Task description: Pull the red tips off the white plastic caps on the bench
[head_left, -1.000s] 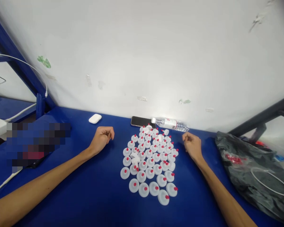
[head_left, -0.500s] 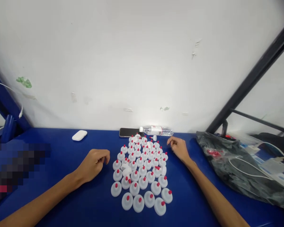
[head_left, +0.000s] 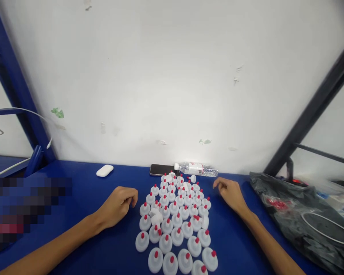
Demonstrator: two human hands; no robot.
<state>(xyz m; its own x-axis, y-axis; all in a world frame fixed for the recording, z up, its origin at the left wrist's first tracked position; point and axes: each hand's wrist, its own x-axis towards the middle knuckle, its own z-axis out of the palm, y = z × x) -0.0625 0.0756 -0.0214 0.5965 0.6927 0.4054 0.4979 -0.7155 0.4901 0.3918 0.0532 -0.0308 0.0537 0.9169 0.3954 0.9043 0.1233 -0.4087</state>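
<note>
Several white caps with red tips (head_left: 176, 219) stand packed together in a patch on the blue table (head_left: 109, 248). My left hand (head_left: 119, 206) rests on the table just left of the patch, fingers curled loosely with nothing visible in them. My right hand (head_left: 231, 193) lies on the table at the patch's upper right, fingers bent and relaxed, nothing visible in it. Neither hand touches a cap.
A clear water bottle (head_left: 197, 169) lies on its side against the white wall, beside a dark phone (head_left: 159, 170). A white earbud case (head_left: 104, 170) sits to the left. A black plastic bag (head_left: 301, 217) with a white cable fills the right. A blurred patch covers the left.
The view has swung and tilted upward, so the caps sit lower in the picture. Both hands stay resting beside the patch of caps; the left hand's fingers are curled as before.
</note>
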